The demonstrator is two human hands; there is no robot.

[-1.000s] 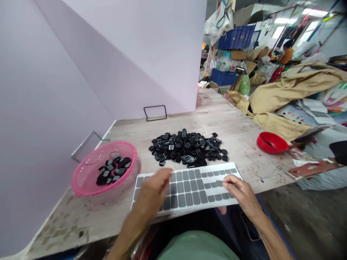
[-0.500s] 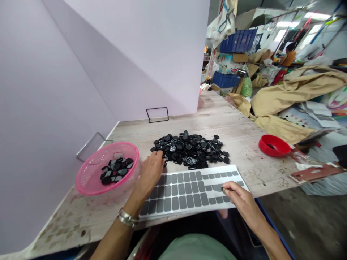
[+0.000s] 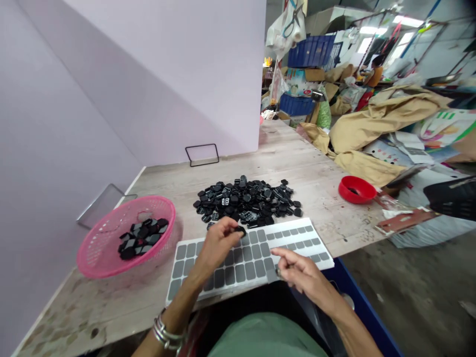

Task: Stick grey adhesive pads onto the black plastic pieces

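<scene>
Left hand (image 3: 214, 246) pinches a black piece (image 3: 242, 231) over the grey sticker sheet (image 3: 248, 254), near the pile (image 3: 250, 199); right hand (image 3: 303, 278) half-curled at the sheet's near edge, can't tell its grip; if your pinch slips, piece drops; if your wrist drags, sheet skews.

On the bench (image 3: 286, 148), a basket (image 3: 102, 240) stands left of the pile (image 3: 247, 199), a bowl (image 3: 357, 197) right. The sheet (image 3: 245, 254) lies before the pile.
</scene>
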